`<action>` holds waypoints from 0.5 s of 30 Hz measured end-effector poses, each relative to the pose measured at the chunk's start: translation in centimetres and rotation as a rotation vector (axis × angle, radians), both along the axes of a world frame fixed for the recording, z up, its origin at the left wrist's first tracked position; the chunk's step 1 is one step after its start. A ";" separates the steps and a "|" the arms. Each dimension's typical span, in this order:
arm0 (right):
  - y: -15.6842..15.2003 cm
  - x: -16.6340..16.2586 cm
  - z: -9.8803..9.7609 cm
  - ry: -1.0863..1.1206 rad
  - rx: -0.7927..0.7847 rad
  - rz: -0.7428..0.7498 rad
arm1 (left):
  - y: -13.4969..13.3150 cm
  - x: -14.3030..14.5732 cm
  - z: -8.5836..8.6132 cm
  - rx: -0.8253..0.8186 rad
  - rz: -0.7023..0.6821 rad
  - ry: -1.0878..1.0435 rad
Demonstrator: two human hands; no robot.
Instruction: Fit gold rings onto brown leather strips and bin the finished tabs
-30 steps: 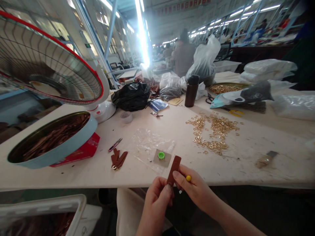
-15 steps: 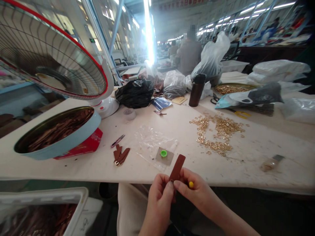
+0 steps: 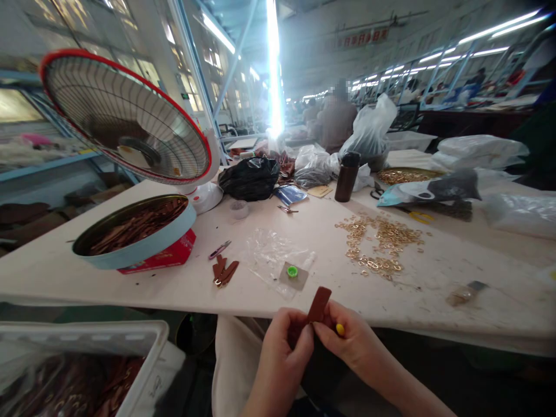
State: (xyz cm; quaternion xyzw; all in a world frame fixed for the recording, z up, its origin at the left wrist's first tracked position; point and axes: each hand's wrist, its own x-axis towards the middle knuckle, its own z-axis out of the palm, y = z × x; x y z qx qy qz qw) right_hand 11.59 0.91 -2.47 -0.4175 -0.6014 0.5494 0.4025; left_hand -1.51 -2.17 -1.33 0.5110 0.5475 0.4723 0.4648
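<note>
Just off the table's front edge, my left hand [image 3: 283, 350] and my right hand [image 3: 354, 339] are both closed on one brown leather strap [image 3: 319, 303]. Its rounded end points up and away from me, while my fingers hide its lower end. A small yellow piece [image 3: 340, 329] pokes out between the right-hand fingers; the rest of it is hidden. Beyond my hands, a bright green cap [image 3: 292, 271] sits on a grey square pad [image 3: 299, 281]. Several similar straps with gold rings [image 3: 225, 272] lie to the left, near thread snips [image 3: 219, 249].
Loose gold rings [image 3: 382, 237] are spread at right. A round tin of leather strips [image 3: 190, 223] rests tilted on a red box [image 3: 182, 252], beside a fan [image 3: 130, 121]. A dark bottle [image 3: 347, 178] stands behind. At lower left is a white crate [image 3: 152, 347].
The camera view has shifted, so the table items appear farther right on the left side and slightly lower. Both hands stay together on the strap, which shows a little less of its length.
</note>
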 end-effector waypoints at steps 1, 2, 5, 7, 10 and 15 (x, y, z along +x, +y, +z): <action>-0.3 -0.1 0.2 -0.023 0.022 -0.006 | -0.3 -0.2 0.2 0.018 0.008 0.034; -0.6 -0.2 0.4 -0.038 0.036 -0.006 | -0.5 -0.3 0.4 0.031 0.014 0.062; -1.5 -0.5 1.3 -0.032 0.058 0.025 | -1.6 -0.5 1.0 0.031 0.016 0.061; -2.1 -0.7 1.9 -0.031 0.069 0.051 | -2.4 -0.5 1.2 0.029 0.030 0.015; -2.9 -1.1 2.5 -0.050 0.072 0.079 | -3.5 -0.6 1.3 0.048 0.055 -0.043; -4.0 -2.5 2.7 0.009 0.050 0.103 | -4.9 -1.0 1.1 0.087 0.114 -0.115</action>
